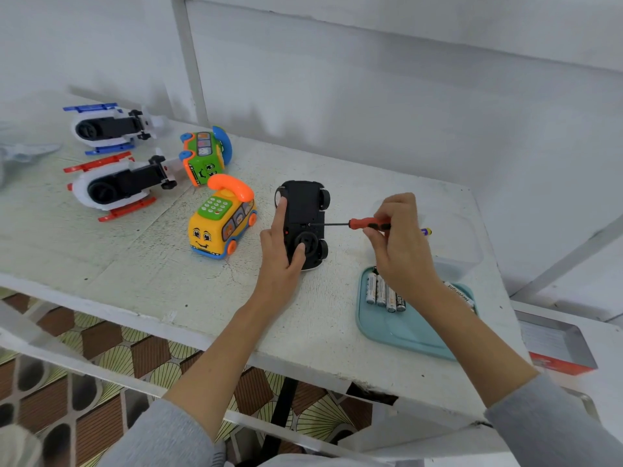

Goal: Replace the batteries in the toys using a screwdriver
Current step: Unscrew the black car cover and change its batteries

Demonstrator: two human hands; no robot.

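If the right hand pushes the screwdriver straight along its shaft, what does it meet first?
The tip of the red-handled screwdriver, held by the right hand, already appears to touch the upturned black toy car, which the left hand holds.

Looks like a home setup, some spare room or corner, not a proper workshop. The work surface is a scuffed, white-painted table (pixel 141 264) pushed against a plain white wall (pixel 371 79), and the floor (pixel 101 358) underneath has patterned brown and cream tiles, typical household flooring.
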